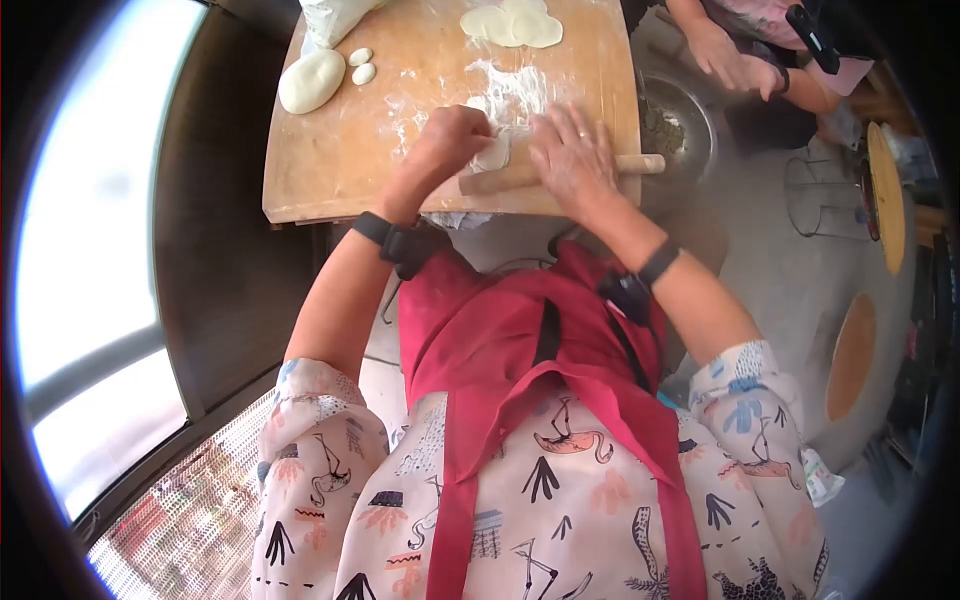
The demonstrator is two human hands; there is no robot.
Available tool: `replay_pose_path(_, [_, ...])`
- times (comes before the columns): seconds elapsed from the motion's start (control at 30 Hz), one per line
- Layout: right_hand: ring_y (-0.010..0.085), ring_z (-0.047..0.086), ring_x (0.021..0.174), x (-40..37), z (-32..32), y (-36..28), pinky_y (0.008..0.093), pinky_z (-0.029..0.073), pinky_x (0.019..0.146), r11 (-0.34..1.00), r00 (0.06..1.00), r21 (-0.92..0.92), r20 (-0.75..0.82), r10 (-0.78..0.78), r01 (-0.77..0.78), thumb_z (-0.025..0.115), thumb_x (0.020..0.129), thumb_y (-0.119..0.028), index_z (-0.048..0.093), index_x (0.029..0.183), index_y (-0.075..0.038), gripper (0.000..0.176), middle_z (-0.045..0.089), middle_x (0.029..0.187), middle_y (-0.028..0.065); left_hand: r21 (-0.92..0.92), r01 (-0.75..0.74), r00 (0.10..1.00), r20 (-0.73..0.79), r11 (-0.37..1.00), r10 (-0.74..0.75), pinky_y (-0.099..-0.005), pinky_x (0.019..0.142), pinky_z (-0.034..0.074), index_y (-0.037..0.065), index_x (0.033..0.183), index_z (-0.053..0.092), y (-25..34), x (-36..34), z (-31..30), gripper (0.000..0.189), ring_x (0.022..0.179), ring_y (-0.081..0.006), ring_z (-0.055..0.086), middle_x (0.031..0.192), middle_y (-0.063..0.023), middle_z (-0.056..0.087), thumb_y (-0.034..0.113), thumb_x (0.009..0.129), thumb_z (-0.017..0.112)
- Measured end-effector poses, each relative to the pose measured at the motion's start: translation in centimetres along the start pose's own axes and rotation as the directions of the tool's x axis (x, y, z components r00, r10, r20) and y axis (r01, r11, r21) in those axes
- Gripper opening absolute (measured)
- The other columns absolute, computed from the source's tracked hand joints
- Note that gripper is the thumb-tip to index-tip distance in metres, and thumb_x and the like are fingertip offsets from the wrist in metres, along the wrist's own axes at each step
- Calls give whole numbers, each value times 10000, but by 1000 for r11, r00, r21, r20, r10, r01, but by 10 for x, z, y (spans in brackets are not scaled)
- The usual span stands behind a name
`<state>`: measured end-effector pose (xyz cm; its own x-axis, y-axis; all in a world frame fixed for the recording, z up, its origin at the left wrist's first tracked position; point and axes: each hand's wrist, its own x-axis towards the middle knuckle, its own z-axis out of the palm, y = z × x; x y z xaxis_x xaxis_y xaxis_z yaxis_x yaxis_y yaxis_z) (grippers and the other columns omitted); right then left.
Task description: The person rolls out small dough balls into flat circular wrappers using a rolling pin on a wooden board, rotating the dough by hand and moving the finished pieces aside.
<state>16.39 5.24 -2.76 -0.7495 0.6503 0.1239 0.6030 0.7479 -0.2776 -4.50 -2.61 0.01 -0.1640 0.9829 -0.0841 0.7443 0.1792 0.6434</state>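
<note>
Head view, only one. Your left hand (455, 140) sits on the wooden counter (340, 150), fingers curled, grip pinching the near edge of a small dough round (493, 155). Probably held that way so the piece can be turned. Your right hand (570, 155) lies flat on the rolling pin (515, 178), grip spread, palm pressing down rather than wrapping it. That fits rolling with one hand. The pin lies crosswise just below the round and touches it, its right end (645, 163) poking past the counter edge.

A flour patch (515, 90) sits just beyond the round, likely to stop sticking. A stack of flattened rounds (515, 25) lies at the far edge, out of the rolling zone. A big dough lump (311, 80) and two small cut pieces (360, 65) wait far left, well apart from your hands.

Dark bands on both wrists (385, 235). Right of the counter there's a metal bowl (680, 120), contents unclear. Another person's hands (725, 55) are beyond it, not touching your things.
</note>
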Motion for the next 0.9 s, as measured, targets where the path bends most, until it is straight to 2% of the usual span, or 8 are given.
replay_pose_path(0.13, [370,290,1454,13,1,2,617,220,1162,999,999,41,-36,-5,6,469,992,-366,475,1415,-96,502,369,1542,165,-320,237,969,145,917,-200,-358,688,536,22,931,718,-5,-8,-5,161,710,-251,687,792,-155,700,101,792,697])
replay_pose_path(0.2, [369,291,1453,42,5,8,617,223,1160,999,997,48,-72,20,-16,470,991,-372,478,1413,-95,505,370,1542,160,59,4,1000,-21,998,-2,-364,695,539,12,942,713,10,-7,-5,170,715,-280,688,803,-174,700,113,809,682])
replay_pose_path(0.37, [363,306,1445,19,1,1,623,236,1148,1000,999,7,-43,15,-14,477,990,-376,484,1411,-97,505,381,1539,146,119,-58,998,29,991,55,-360,681,539,14,959,717,7,-1,2,176,716,-266,691,775,-164,700,114,821,672])
replay_pose_path(0.43, [368,305,1445,-11,-7,-5,626,235,1148,1000,1000,5,-19,-9,9,481,988,-375,486,1409,-96,505,386,1535,148,-171,186,982,69,968,-176,-348,658,538,16,964,719,-2,0,2,171,712,-211,689,773,-131,704,108,828,670])
replay_pose_path(0.53, [377,301,1444,-1,3,1,632,234,1146,999,998,21,-54,-28,29,496,984,-378,489,1408,-94,510,400,1523,153,-276,193,975,159,941,-153,-336,638,536,19,965,720,5,-7,1,160,724,-164,680,772,-103,699,94,837,661])
replay_pose_path(0.67, [379,299,1445,49,3,7,631,233,1147,999,993,3,-114,39,-39,499,981,-389,487,1410,-92,521,407,1517,151,212,-259,954,-94,942,284,-370,685,542,19,964,717,5,10,16,184,722,-259,686,810,-149,706,133,825,678])
replay_pose_path(0.83, [389,306,1441,-19,-2,-6,634,224,1148,999,998,18,-56,-30,31,498,979,-388,508,1387,-84,509,411,1512,164,60,-7,998,57,998,4,-386,732,540,14,974,717,8,6,3,212,796,-290,694,854,-169,711,158,821,689])
replay_pose_path(0.9, [390,309,1440,-14,1,-1,637,225,1145,999,997,22,-74,-32,34,498,979,-384,514,1379,-83,501,410,1512,170,-270,288,950,202,919,-239,-389,752,541,16,991,719,3,-1,1,219,836,-288,699,881,-170,715,153,824,687])
